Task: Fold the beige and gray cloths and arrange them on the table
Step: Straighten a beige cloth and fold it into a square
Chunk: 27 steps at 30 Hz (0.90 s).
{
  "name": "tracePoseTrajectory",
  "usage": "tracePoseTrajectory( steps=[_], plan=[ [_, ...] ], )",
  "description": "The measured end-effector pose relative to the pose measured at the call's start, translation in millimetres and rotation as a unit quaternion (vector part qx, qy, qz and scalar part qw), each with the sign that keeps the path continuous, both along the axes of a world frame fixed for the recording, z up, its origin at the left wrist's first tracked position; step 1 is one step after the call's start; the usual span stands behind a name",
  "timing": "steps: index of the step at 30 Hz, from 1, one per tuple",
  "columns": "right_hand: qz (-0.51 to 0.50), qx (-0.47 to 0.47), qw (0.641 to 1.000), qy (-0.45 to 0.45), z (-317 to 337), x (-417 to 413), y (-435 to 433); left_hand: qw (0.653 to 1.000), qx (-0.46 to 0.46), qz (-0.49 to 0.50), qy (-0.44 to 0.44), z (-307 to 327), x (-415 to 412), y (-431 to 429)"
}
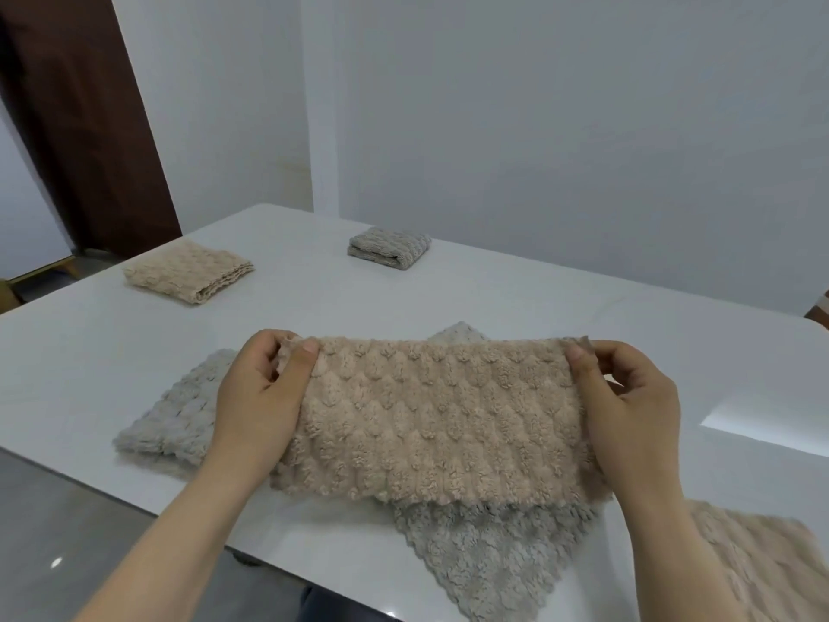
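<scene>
Beige cloth (430, 415) is pinched at its upper corners by left hand (264, 388) and right hand (628, 397). Risk: fluffy layers may be misaligned if one pinch slips.

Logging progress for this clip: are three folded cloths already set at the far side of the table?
No, only two lie there on the table, a folded beige cloth and a folded gray cloth.

Your beige cloth (430, 415) carries a puffy scale pattern; the gray cloth (489, 554) beneath shows the same. Far left lies the folded beige cloth (188, 271), far middle the folded gray cloth (388, 249), on a white table (560, 303).
</scene>
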State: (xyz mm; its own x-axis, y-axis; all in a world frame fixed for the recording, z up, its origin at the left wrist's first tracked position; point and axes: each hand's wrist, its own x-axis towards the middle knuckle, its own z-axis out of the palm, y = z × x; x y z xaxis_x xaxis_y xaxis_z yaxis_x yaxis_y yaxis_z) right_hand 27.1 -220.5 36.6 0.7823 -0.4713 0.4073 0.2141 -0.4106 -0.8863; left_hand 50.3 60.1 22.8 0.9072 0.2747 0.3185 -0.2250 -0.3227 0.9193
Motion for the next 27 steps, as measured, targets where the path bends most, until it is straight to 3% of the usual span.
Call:
tracePoseTrajectory(
  steps=[8,27],
  plan=[
    [0.030,0.000,0.999,-0.032,19.7,-17.1,26.1,0.998,-0.037,0.028,-0.030,12.2,-27.6,-25.1],
    [0.231,0.022,0.972,0.026,32.0,-41.6,85.5,0.985,-0.141,-0.095,0.018,34.3,-58.0,-45.0]
  ],
)
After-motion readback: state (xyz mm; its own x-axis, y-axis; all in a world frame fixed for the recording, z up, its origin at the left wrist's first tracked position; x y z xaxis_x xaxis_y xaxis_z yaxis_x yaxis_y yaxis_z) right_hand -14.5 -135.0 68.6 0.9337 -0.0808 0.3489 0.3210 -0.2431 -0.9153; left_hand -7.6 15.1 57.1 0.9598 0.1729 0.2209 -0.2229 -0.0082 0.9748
